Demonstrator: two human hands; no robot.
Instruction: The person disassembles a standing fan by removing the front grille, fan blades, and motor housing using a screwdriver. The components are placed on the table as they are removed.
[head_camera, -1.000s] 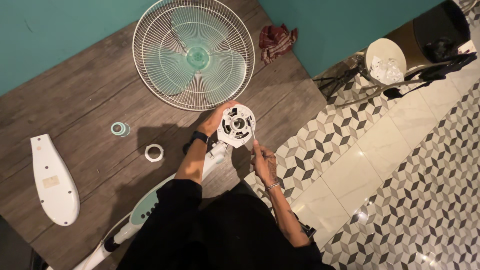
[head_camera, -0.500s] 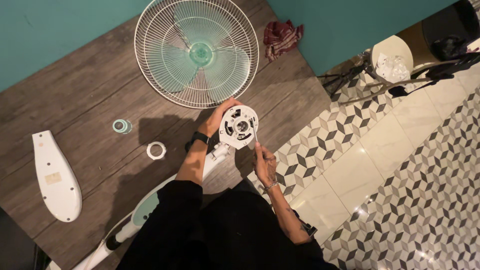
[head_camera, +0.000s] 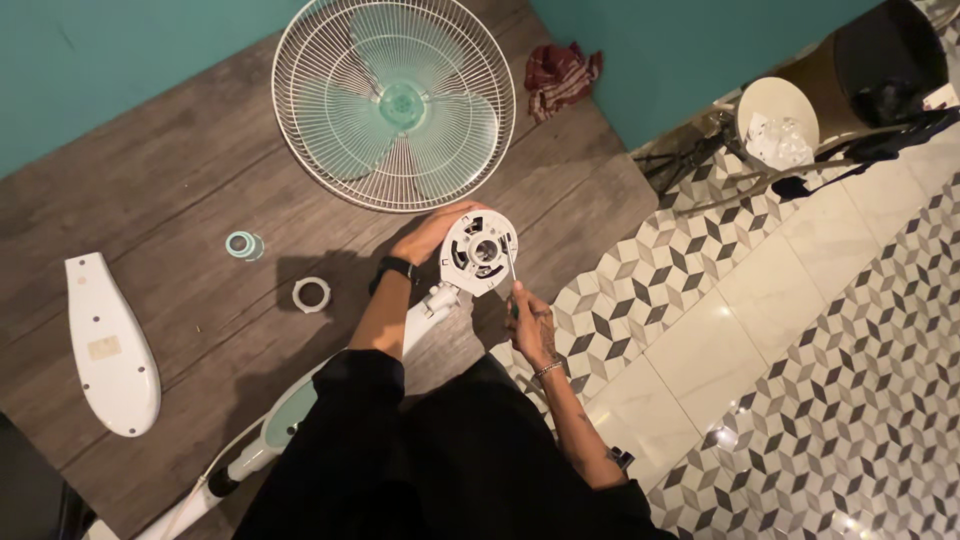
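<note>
My left hand (head_camera: 425, 237) grips the upper left rim of a round white fan motor housing (head_camera: 478, 252), which tops a white and pale green fan stand (head_camera: 300, 405) running down to the lower left. My right hand (head_camera: 530, 320) is closed around a thin screwdriver (head_camera: 512, 268) whose tip touches the housing's right side. A black watch is on my left wrist and a bracelet on my right.
A wire fan cage with pale green blades (head_camera: 394, 103) lies on the wood floor above. A green ring (head_camera: 241, 245), a white ring (head_camera: 311, 294) and a long white cover (head_camera: 108, 343) lie at left. A red cloth (head_camera: 560, 72), a bin (head_camera: 778, 123) and patterned tiles are to the right.
The view has shifted slightly. My left hand has slid a little around the housing's upper rim, while my right hand keeps the screwdriver against the housing's right side.
</note>
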